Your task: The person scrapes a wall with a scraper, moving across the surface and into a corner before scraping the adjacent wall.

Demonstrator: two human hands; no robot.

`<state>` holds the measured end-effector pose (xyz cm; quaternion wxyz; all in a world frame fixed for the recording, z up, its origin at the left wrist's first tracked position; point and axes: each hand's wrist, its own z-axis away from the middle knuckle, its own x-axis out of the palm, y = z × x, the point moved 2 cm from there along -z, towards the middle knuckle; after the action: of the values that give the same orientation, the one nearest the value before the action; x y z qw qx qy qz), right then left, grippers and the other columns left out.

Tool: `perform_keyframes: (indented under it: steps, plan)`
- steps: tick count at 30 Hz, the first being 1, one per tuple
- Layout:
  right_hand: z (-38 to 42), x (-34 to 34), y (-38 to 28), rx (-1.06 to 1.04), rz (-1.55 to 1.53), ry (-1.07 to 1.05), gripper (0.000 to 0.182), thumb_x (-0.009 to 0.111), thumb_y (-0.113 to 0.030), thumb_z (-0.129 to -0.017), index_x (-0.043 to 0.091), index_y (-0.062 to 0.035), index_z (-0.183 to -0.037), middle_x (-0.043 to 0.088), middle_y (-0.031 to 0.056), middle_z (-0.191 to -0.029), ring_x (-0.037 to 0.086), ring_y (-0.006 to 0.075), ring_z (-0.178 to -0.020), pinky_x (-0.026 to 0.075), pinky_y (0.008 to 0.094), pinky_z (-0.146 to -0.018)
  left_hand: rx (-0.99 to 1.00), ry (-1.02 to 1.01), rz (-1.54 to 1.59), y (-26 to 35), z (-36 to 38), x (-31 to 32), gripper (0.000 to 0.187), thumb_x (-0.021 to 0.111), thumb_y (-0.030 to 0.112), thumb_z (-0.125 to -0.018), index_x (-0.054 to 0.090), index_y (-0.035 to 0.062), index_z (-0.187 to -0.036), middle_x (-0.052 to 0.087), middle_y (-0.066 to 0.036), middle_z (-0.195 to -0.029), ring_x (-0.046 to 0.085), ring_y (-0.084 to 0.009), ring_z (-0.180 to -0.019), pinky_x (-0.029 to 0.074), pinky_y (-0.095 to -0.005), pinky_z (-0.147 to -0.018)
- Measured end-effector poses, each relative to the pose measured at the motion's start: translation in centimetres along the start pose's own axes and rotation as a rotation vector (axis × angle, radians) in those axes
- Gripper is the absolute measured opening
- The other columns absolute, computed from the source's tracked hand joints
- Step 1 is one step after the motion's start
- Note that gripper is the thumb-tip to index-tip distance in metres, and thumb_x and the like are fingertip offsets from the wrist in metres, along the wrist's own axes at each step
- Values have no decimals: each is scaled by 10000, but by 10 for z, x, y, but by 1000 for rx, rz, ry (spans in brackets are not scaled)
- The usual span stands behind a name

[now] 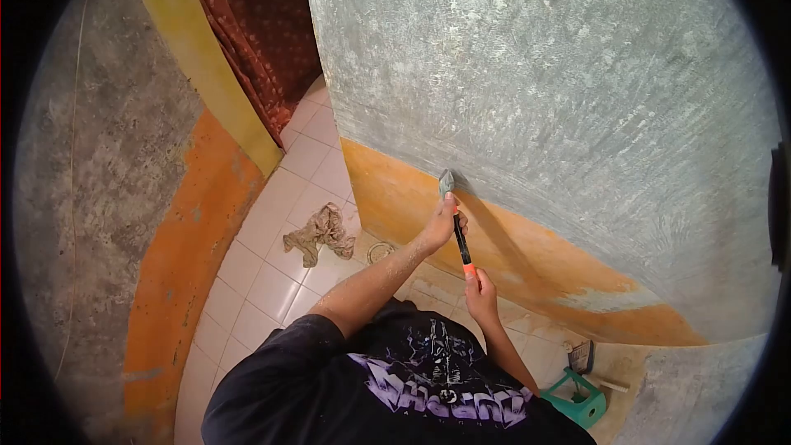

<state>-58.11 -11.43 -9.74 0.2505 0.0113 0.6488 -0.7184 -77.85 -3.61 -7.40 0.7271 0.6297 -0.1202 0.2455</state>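
My left hand (446,223) is wrapped around the upper part of a scraper (461,235), just below its blade. The scraper has a black and orange handle and a flat grey blade. My right hand (480,295) grips the orange lower end of the handle. The blade's tip is at the wall (527,74), close to where rough grey surface meets the orange painted band (527,247) below. Whether the edge presses on the wall is hard to tell.
A crumpled brown cloth (321,233) lies on the tiled floor (255,280). Near it is a round roll (380,252). A green plastic stool (577,400) stands at lower right. A red curtain (255,33) hangs in the doorway, with another grey wall (115,132) at left.
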Motion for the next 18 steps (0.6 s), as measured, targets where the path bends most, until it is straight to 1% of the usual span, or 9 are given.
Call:
perform_keyframes:
  steps: [3, 6, 9, 13, 16, 18]
  plan:
    - [0, -1, -3, -18, 91, 18, 279, 529, -268, -1010, 515, -62, -823, 426, -39, -634, 397, 70, -558, 343, 261, -510, 10, 9, 4, -3, -1, -1, 482, 230, 553, -1038, 367, 93, -994, 461, -64, -641, 524, -193, -589, 466, -337, -613]
    - [0, 2, -9, 4, 153, 29, 279, 544, -309, -984, 591, -34, -963, 483, 55, -646, 463, 154, -583, 397, 327, -565, 5, 31, 36, -5, -7, -5, 483, 231, 560, -1036, 361, 99, -976, 456, -68, -634, 520, -196, -586, 466, -337, -608]
    - [-3, 13, -21, -10, 144, 41, 294, 548, -320, -981, 601, -31, -992, 517, 86, -647, 491, 170, -585, 408, 342, -568, 12, 26, 12, -4, -11, -16, 497, 239, 580, -1027, 354, 102, -954, 460, -64, -631, 531, -192, -582, 475, -338, -596]
    - [2, 15, -28, -18, 201, 88, 299, 552, -331, -976, 604, -38, -1003, 530, 103, -630, 512, 195, -565, 415, 354, -560, -3, 1, 13, 4, -6, -17, 491, 227, 579, -1031, 352, 110, -949, 454, -68, -629, 528, -201, -588, 467, -336, -612]
    - [4, 19, -33, -39, 204, 124, 283, 556, -326, -973, 608, -49, -1004, 540, 111, -630, 532, 216, -557, 420, 360, -557, -18, -19, -80, 8, -3, -18, 490, 219, 580, -1031, 351, 117, -937, 460, -66, -632, 530, -204, -589, 466, -339, -615]
    - [1, 25, -35, -39, 266, 123, 262, 560, -313, -971, 612, -57, -999, 549, 120, -637, 544, 226, -557, 423, 362, -556, 20, -43, -51, 12, -8, -31, 491, 213, 582, -1030, 352, 122, -932, 468, -66, -638, 532, -204, -591, 466, -339, -622]
